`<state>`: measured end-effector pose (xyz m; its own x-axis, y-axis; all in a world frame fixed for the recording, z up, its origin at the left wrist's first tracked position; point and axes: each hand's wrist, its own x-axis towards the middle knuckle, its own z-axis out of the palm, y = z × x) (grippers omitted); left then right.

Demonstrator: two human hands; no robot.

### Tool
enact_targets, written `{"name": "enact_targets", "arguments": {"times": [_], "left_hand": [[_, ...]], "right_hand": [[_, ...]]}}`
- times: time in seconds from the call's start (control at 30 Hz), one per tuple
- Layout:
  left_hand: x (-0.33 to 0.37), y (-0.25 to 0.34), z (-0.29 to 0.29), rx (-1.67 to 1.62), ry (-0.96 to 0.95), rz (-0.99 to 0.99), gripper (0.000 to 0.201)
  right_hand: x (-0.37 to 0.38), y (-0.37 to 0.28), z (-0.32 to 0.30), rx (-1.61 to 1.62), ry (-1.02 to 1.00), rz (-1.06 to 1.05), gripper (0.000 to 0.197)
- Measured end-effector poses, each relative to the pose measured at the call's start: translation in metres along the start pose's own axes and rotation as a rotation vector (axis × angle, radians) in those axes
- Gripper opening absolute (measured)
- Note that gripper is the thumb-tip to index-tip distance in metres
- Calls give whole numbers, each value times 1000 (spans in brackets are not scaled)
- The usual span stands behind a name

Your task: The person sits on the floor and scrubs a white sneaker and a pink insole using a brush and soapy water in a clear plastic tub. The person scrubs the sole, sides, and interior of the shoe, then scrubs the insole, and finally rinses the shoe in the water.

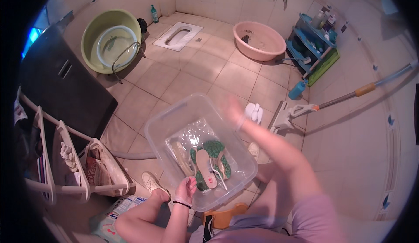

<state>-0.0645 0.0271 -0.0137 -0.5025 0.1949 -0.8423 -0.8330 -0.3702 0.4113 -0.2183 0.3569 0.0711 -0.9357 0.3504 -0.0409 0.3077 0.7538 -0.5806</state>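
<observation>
In front of me stands a clear plastic storage bin (241,166). Inside it lie a pair of green shoes (214,148), a beige insole (204,166) and a white shoelace (220,177). My left hand (187,189) is at the bin's near left side, its fingers curled together by the insole's lower end; what they hold, if anything, is hidden. My right hand (232,110) is smeared by motion at the bin's far right rim, so its fingers do not show clearly. Whether it touches the rim I cannot tell.
A green basin (88,42) stands far left, a squat toilet (168,46) beyond. Far right are a pink basin (257,54) and a blue shelf rack (305,40). A mop (286,116) leans at right, near a white brush (254,113). Plastic racks (85,186) stand near left.
</observation>
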Motion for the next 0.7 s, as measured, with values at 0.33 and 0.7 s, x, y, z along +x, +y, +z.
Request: {"name": "enact_targets", "arguments": {"times": [0.33, 0.7], "left_hand": [[-1, -9, 2, 29, 24, 68, 22], [1, -16, -4, -18, 45, 87, 15]], "right_hand": [[-163, -38, 120, 78, -398, -44, 51], [-153, 33, 131, 84, -282, 280, 44]]}}
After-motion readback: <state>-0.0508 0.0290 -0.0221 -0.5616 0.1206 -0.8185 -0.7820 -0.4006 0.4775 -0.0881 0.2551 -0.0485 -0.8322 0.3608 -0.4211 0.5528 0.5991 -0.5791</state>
